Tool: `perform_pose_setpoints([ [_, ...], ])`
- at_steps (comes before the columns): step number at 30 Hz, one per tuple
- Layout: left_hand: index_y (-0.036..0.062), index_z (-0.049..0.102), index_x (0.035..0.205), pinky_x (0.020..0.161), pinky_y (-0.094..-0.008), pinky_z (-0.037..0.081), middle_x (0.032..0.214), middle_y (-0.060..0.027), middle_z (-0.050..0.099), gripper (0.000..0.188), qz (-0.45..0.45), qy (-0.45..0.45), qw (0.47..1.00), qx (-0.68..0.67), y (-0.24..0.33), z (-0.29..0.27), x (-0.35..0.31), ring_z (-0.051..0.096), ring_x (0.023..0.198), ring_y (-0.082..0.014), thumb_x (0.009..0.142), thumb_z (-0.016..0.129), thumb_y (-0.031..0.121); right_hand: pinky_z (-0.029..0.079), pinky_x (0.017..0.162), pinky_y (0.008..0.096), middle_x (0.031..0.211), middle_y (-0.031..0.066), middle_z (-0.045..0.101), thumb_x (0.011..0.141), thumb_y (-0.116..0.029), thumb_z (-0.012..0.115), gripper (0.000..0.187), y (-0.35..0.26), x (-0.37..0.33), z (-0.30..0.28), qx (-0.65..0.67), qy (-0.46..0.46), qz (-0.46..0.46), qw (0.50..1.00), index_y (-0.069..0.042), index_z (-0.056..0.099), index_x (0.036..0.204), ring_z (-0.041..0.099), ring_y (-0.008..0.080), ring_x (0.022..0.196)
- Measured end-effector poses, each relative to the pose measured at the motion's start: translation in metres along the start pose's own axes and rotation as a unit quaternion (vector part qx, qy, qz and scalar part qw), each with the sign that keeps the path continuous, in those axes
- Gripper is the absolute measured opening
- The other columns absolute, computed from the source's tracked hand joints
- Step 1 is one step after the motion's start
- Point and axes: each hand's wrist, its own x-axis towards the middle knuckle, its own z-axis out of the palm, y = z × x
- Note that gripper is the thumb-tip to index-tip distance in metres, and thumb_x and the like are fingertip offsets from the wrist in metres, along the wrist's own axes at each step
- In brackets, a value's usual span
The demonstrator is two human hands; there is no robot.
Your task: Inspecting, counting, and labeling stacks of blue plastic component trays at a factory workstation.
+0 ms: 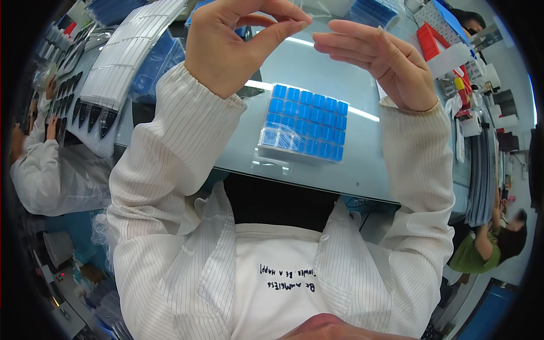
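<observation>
Raised over the far part of the table, my left hand (238,45) has its thumb and forefinger tips pressed together. Whatever they may pinch is too small or too clear to make out. My right hand (382,62) is held just to its right, fingers stretched out, with nothing visible in it. Below and between the two hands, a block of small blue rectangular pieces (306,119) in rows sits on the glass-topped table (362,153). Shiny clear film (283,136) covers its near left part. Neither hand touches the block.
White strip-like parts (127,51) lie in a stack at the left, beside blue plastic-wrapped packs (156,68). Dark pointed pieces (93,116) stand near a co-worker's white sleeve (42,164). A red bin (430,42) is at the far right. Another person in green (479,252) sits right.
</observation>
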Motion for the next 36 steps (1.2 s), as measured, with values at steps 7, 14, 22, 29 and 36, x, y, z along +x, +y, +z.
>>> perform_pose_setpoints([
  [7,0.0067,0.069,0.101,0.076,-0.0319,0.052,0.101,-0.0099,0.066,0.025,0.213,0.037,0.942,0.257,-0.013,-0.026,-0.041,0.064,0.091,-0.0230,0.077,0.071,0.003,0.042,0.101,0.0392,0.126,0.0219,0.054,0.101,-0.037,0.020,0.055,-0.005,0.007,-0.006,0.100,-0.038,0.048,0.993,0.001,0.046,0.131,0.052,0.0329,0.119],
  [14,0.0049,0.066,0.109,0.092,-0.0417,0.045,0.115,-0.0141,0.062,0.026,0.106,-0.182,0.936,0.282,-0.015,-0.016,-0.102,0.053,0.113,-0.0340,0.084,0.060,0.012,0.041,0.102,0.0393,0.128,0.0221,0.052,0.101,-0.038,0.020,0.056,-0.002,0.009,-0.010,0.119,-0.052,0.058,0.990,0.001,0.042,0.134,0.049,0.0331,0.122],
  [22,0.0045,0.064,0.114,0.096,-0.0431,0.040,0.126,-0.0125,0.057,0.035,0.084,-0.187,0.913,0.353,-0.024,-0.007,-0.115,0.050,0.114,-0.0341,0.085,0.058,0.022,0.037,0.104,0.0418,0.127,0.0249,0.052,0.101,-0.038,0.021,0.057,-0.023,-0.011,0.025,0.030,-0.043,0.000,0.999,0.005,0.043,0.131,0.050,0.0338,0.121],
  [29,0.0066,0.065,0.111,0.092,-0.0375,0.038,0.124,-0.0083,0.059,0.040,0.056,-0.180,0.908,0.375,-0.016,-0.005,-0.115,0.052,0.108,-0.0285,0.073,0.068,0.018,0.034,0.103,0.0440,0.123,0.0201,0.057,0.098,-0.045,0.029,0.056,-0.031,-0.048,0.082,-0.276,-0.091,-0.070,0.954,-0.001,0.054,0.123,0.052,0.0344,0.120],
  [36,0.0047,0.064,0.110,0.090,-0.0362,0.039,0.123,-0.0064,0.060,0.041,0.055,-0.177,0.902,0.391,-0.018,-0.006,-0.117,0.054,0.105,-0.0268,0.071,0.068,0.017,0.034,0.104,0.0448,0.121,0.0141,0.060,0.096,-0.047,0.031,0.054,-0.017,-0.062,0.102,-0.326,-0.087,-0.083,0.938,-0.006,0.059,0.118,0.053,0.0313,0.119],
])
